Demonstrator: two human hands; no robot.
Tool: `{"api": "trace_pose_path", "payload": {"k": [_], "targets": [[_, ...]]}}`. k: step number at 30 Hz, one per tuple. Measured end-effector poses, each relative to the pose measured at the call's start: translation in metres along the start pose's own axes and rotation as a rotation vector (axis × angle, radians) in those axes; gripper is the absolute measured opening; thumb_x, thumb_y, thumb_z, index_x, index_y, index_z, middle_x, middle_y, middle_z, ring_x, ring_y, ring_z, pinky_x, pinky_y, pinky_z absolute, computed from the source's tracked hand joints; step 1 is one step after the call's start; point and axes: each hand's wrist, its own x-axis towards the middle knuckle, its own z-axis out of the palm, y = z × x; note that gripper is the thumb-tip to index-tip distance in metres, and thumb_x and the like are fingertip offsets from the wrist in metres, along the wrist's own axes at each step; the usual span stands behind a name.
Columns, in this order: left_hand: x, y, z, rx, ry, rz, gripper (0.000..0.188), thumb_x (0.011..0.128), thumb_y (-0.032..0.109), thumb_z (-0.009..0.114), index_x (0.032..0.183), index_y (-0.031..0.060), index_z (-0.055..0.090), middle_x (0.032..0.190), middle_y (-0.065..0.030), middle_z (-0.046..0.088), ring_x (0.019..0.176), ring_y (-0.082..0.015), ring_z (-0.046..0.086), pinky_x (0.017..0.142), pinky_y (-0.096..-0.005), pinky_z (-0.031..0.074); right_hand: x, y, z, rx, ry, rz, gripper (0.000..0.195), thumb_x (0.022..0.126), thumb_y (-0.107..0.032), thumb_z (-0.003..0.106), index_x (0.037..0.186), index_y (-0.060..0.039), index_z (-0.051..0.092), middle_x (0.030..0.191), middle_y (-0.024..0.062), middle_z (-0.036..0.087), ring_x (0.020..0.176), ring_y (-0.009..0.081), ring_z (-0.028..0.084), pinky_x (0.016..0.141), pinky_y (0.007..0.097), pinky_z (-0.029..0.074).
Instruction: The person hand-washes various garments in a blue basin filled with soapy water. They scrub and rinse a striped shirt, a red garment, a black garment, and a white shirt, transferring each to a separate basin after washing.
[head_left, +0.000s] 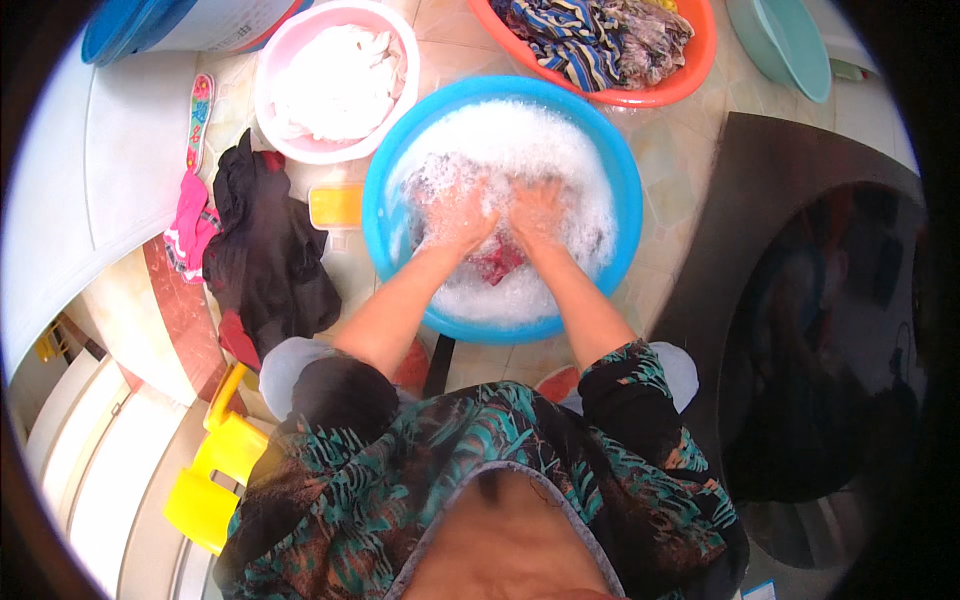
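Note:
A blue plastic basin (626, 247) full of white soap suds (502, 127) stands on the floor before me. My left hand (459, 214) is in the left half of the foam, its fingers partly covered by bubbles. Close beside it, my right hand (536, 206) presses down into the suds, fingertips also blurred by foam. Between and just below my wrists, a dark red wet cloth (495, 261) shows through the water. Darker fabric lies partly hidden around both hands. Whether either hand grips the cloth cannot be made out.
Pink basin (268, 139) with white laundry; orange basin (701, 67) with patterned clothes; green basin (787, 52). On the left lie black clothing (262, 255), pink cloth (193, 217), an embroidered insole (199, 124) and a yellow block (335, 206). A yellow plastic chair (217, 480) and a glossy black panel (810, 337) flank me.

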Motion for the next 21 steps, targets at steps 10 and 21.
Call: {"api": "trace_pose_path", "payload": {"k": [10, 21], "targets": [[0.065, -0.022, 0.015, 0.395, -0.388, 0.23, 0.043, 0.078, 0.033, 0.053, 0.109, 0.0043, 0.057, 0.114, -0.0178, 0.055, 0.106, -0.0331, 0.052, 0.09, -0.0452, 0.039, 0.051, 0.058, 0.043, -0.199, -0.223, -0.361, 0.029, 0.079, -0.027, 0.05, 0.097, -0.0074, 0.062, 0.104, 0.0145, 0.059, 0.097, 0.0313, 0.055, 0.083, 0.0425, 0.043], [0.022, -0.004, -0.078, -0.486, 0.556, 0.439, 0.026, 0.067, 0.022, 0.063, 0.087, 0.0048, 0.059, 0.099, -0.0196, 0.056, 0.094, -0.0359, 0.051, 0.084, -0.0412, 0.041, -0.031, 0.003, -0.094, 0.753, 0.546, -0.293, 0.024, 0.074, -0.028, 0.056, 0.085, -0.0079, 0.061, 0.089, 0.0156, 0.059, 0.084, 0.0341, 0.055, 0.072, 0.0412, 0.044]]}}
